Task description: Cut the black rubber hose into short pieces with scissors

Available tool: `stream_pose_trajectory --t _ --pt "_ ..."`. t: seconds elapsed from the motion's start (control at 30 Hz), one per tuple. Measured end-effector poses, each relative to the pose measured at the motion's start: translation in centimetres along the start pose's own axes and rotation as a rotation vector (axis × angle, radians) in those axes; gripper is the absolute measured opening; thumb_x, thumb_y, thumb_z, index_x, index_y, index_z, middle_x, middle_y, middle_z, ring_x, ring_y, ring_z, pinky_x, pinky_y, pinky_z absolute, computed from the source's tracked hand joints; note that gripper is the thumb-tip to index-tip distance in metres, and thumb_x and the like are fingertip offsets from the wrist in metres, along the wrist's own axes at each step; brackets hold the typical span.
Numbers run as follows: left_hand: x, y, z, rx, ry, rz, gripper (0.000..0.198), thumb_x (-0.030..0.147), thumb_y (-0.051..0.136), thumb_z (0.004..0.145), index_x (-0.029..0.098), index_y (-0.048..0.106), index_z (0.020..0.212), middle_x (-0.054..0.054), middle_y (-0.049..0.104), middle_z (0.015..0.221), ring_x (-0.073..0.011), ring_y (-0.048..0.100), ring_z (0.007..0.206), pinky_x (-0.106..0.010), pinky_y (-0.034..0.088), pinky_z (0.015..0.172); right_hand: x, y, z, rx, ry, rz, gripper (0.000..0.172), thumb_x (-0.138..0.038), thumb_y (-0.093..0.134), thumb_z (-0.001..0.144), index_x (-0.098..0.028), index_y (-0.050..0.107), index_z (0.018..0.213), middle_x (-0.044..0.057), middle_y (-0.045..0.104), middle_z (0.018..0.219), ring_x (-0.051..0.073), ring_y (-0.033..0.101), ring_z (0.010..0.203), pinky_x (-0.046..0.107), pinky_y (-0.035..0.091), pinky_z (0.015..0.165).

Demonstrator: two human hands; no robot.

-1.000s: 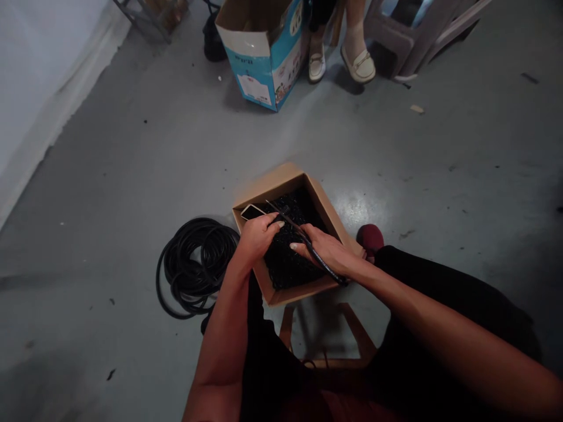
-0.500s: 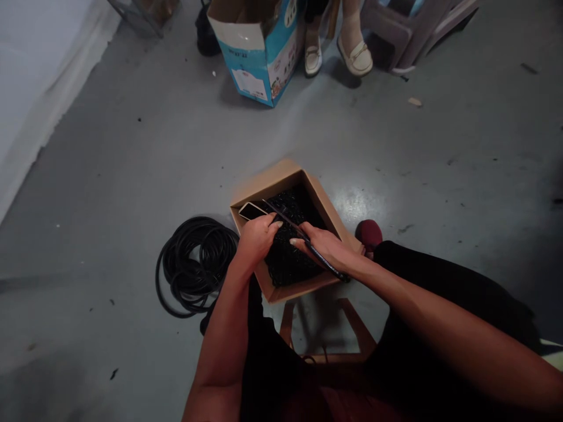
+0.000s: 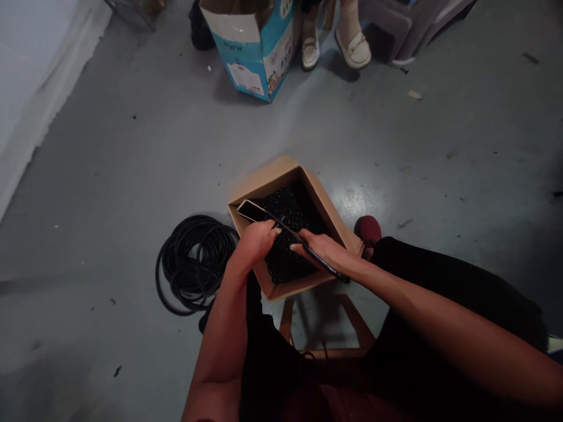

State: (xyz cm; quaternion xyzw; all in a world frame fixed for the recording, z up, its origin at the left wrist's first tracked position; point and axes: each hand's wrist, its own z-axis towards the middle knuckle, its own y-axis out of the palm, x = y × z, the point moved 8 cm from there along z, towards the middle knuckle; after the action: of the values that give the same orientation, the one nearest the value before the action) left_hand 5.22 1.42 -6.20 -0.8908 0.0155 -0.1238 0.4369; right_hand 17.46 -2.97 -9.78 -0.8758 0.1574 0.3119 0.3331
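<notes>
A cardboard box [image 3: 323,202] stands on the floor before me, filled with many small shiny black pieces [image 3: 285,202]. Over it, my right hand [image 3: 323,246] is closed on scissors [image 3: 328,265]; their dark blade points up and left, and the black handle runs back along my wrist. Just left of the blade, my left hand [image 3: 259,237] is pinched shut on black cord, mostly hidden by the fingers. A flat dark object with a pale edge [image 3: 250,210] rests in the box's left corner. Beside the box lies a coil of black cord [image 3: 193,264].
A blue and white carton [image 3: 246,53] stands ahead, with another person's feet in pale shoes [image 3: 354,51] to its right. A grey plastic stool [image 3: 396,29] is farther right. Wooden legs [image 3: 356,322] show below the box. White sheeting [image 3: 39,70] hangs at left.
My left hand has lowered slightly, and more of the flat dark object shows. The scissors' blade has shifted a little beside the fingers. The whole view has moved slightly.
</notes>
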Motion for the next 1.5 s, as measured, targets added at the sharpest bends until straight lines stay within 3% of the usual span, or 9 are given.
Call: stream_pose_trajectory --t 0.47,1.0,1.13,1.3,1.4,1.5 --pt "-0.7 2.1 0.1 -0.197 -0.014 0.171 0.033 0.028 0.037 0.091 0.012 0.065 0.097 -0.017 0.068 0.103 -0.0268 0.064 0.097 -0.032 0.047 0.080 0.2 3.3 0.0 -0.029 -0.012 0.178 0.024 -0.043 0.043 0.091 -0.020 0.049 0.087 0.003 0.059 0.071 0.016 0.056 0.065 0.023 0.032 0.056" --pt "-0.7 2.8 0.6 -0.260 -0.041 0.181 0.034 0.027 0.039 0.090 0.012 0.067 0.103 -0.018 0.068 0.108 -0.0290 0.064 0.101 -0.035 0.048 0.081 0.4 4.2 -0.1 0.027 -0.015 0.351 0.021 -0.036 0.045 0.090 -0.019 0.051 0.080 0.004 0.060 0.075 0.016 0.057 0.068 0.025 0.038 0.061" --pt "-0.9 2.9 0.9 -0.242 -0.018 0.161 0.033 0.027 0.040 0.090 0.013 0.067 0.101 -0.017 0.068 0.107 -0.0286 0.064 0.098 -0.034 0.047 0.080 0.9 4.8 0.1 0.054 -0.005 0.442 0.020 -0.036 0.049 0.088 -0.020 0.050 0.076 0.001 0.057 0.068 0.015 0.055 0.062 0.025 0.040 0.057" --pt "-0.4 1.3 1.1 -0.138 0.051 -0.048 0.033 0.026 0.038 0.090 0.011 0.066 0.100 -0.015 0.068 0.101 -0.0247 0.063 0.092 -0.033 0.046 0.080 1.2 5.2 0.0 -0.037 0.144 0.795 0.022 -0.043 0.046 0.087 -0.022 0.045 0.080 -0.007 0.044 0.054 0.010 0.042 0.039 0.021 0.035 0.036" --pt "0.3 -0.6 0.7 -0.004 0.110 -0.356 0.036 0.026 0.037 0.090 0.011 0.062 0.112 -0.011 0.067 0.104 -0.0208 0.061 0.091 -0.031 0.045 0.083 0.7 3.0 0.3 0.036 0.110 0.925 0.025 -0.045 0.049 0.084 -0.022 0.043 0.080 -0.007 0.045 0.056 0.009 0.044 0.042 0.020 0.039 0.037" --pt "0.8 -1.6 0.1 0.025 0.171 -0.674 0.046 0.027 0.043 0.087 0.015 0.051 0.130 -0.007 0.063 0.117 -0.0183 0.058 0.095 -0.030 0.045 0.086 0.4 -0.3 0.8 0.186 0.018 0.998 0.027 -0.046 0.055 0.080 -0.021 0.044 0.084 -0.006 0.049 0.062 0.009 0.048 0.049 0.020 0.043 0.044"
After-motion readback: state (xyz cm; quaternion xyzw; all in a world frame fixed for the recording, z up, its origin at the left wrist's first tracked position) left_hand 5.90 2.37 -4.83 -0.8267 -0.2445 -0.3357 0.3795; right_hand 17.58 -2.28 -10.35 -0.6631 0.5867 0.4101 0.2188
